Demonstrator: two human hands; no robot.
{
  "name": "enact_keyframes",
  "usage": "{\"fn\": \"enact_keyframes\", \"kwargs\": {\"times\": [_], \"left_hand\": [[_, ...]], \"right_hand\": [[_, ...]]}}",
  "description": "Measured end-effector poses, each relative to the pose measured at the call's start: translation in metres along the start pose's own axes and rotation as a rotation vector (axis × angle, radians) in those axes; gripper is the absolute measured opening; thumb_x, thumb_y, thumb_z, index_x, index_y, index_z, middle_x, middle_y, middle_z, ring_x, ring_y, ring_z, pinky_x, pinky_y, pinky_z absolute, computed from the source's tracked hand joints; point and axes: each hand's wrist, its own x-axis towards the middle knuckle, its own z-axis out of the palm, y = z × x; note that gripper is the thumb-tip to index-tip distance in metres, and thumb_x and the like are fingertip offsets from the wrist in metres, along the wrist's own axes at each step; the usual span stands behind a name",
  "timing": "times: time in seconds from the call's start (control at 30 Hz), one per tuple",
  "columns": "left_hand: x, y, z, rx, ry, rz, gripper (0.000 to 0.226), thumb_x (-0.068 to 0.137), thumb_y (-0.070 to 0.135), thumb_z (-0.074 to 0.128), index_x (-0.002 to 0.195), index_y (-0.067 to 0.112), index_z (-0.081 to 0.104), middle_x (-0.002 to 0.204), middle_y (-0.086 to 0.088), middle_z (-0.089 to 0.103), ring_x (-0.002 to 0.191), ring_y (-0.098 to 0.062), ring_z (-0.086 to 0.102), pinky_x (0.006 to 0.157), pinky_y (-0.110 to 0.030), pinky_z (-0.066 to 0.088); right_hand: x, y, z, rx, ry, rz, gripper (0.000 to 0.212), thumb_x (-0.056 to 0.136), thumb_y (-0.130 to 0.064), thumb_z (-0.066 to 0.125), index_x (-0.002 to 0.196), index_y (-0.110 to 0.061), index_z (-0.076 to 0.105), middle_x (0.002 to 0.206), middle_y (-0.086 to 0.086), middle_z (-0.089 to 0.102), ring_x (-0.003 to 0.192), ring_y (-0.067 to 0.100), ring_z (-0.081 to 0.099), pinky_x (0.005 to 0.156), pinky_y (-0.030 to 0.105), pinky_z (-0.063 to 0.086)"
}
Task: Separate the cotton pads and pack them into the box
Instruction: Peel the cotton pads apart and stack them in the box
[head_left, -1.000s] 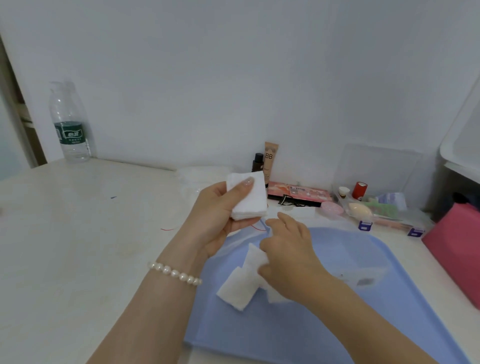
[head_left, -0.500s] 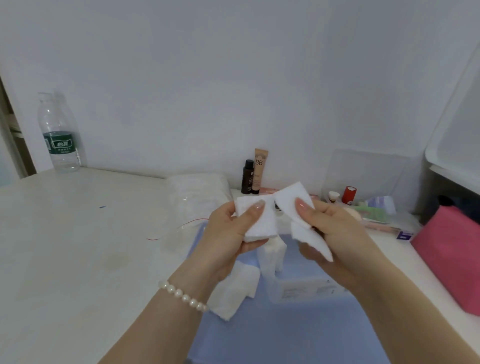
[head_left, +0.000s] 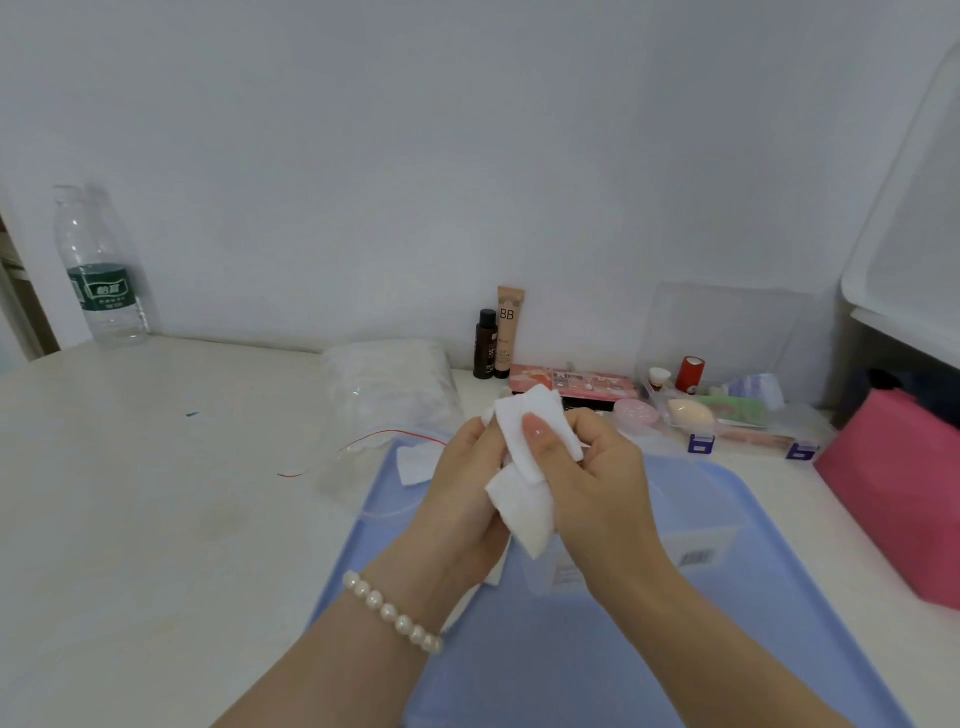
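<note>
Two hands, left hand (head_left: 462, 483) and right hand (head_left: 592, 483), now press together gripping white square cotton pads (head_left: 530, 467) above the blue plastic tray (head_left: 779, 623), the clear plastic box (head_left: 691, 540) at four o'clock awaiting them.

My left hand (head_left: 462, 483) and my right hand (head_left: 592, 478) are raised together in front of me, and they touch each other. The fingers of both are curled, and each grip pinches white cotton pads (head_left: 524, 467). My right thumb (head_left: 540, 436) presses flat on the top pad. Both forearms come up from below. My left wrist wears a pearl bracelet (head_left: 395, 613).
</note>
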Motion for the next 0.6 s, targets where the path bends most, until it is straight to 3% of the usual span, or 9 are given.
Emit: {"fn": "enact_keyframes", "kwargs": {"times": [0.17, 0.27, 0.37, 0.5, 0.6], "left_hand": [[-0.0009, 0.0067, 0.0000, 0.004, 0.020, -0.041, 0.032, 0.094, 0.030, 0.051, 0.106, 0.001, 0.059, 0.081, -0.014, 0.065, 0.072, -0.021, 0.066, 0.057, -0.027, 0.053], [-0.0019, 0.0066, 0.0021, -0.019, 0.033, -0.059, 0.039, 0.093, 0.032, 0.050, 0.113, -0.001, 0.058, 0.084, -0.014, 0.066, 0.076, -0.022, 0.066, 0.059, -0.028, 0.054], [-0.0021, 0.0063, 0.0018, -0.042, 0.035, -0.073, 0.037, 0.094, 0.035, 0.049, 0.104, 0.001, 0.061, 0.078, -0.011, 0.067, 0.073, -0.019, 0.067, 0.060, -0.027, 0.055], [-0.0046, 0.0074, 0.0047, -0.057, 0.015, -0.090, 0.049, 0.090, 0.049, 0.047, 0.090, 0.004, 0.067, 0.075, -0.011, 0.071, 0.069, -0.019, 0.070, 0.061, -0.029, 0.058], [-0.0047, 0.0050, 0.0050, 0.032, 0.009, -0.033, 0.062, 0.075, 0.046, 0.060, 0.112, -0.003, 0.059, 0.093, -0.018, 0.068, 0.085, -0.025, 0.069, 0.068, -0.032, 0.057]], "right_hand": [[-0.0027, 0.0029, 0.0002, -0.052, 0.050, -0.053, 0.026, 0.090, -0.023, 0.058, 0.067, -0.013, 0.054, 0.057, -0.010, 0.050, 0.053, 0.004, 0.045, 0.047, 0.016, 0.038], [-0.0021, 0.0042, 0.0002, -0.071, 0.076, -0.064, 0.026, 0.091, -0.023, 0.057, 0.070, -0.007, 0.054, 0.060, -0.006, 0.051, 0.055, 0.006, 0.045, 0.050, 0.019, 0.039], [-0.0014, 0.0053, 0.0004, -0.085, 0.080, -0.058, 0.024, 0.092, -0.023, 0.056, 0.074, -0.006, 0.056, 0.066, 0.002, 0.054, 0.058, 0.008, 0.047, 0.051, 0.021, 0.040], [-0.0010, 0.0046, -0.0003, -0.102, 0.079, -0.048, 0.024, 0.092, -0.023, 0.055, 0.073, -0.008, 0.055, 0.064, -0.001, 0.054, 0.056, 0.007, 0.047, 0.050, 0.018, 0.040], [-0.0006, 0.0043, -0.0013, -0.093, 0.068, -0.048, 0.025, 0.091, -0.023, 0.056, 0.069, -0.012, 0.054, 0.059, -0.008, 0.051, 0.053, 0.002, 0.046, 0.047, 0.014, 0.038]]}}
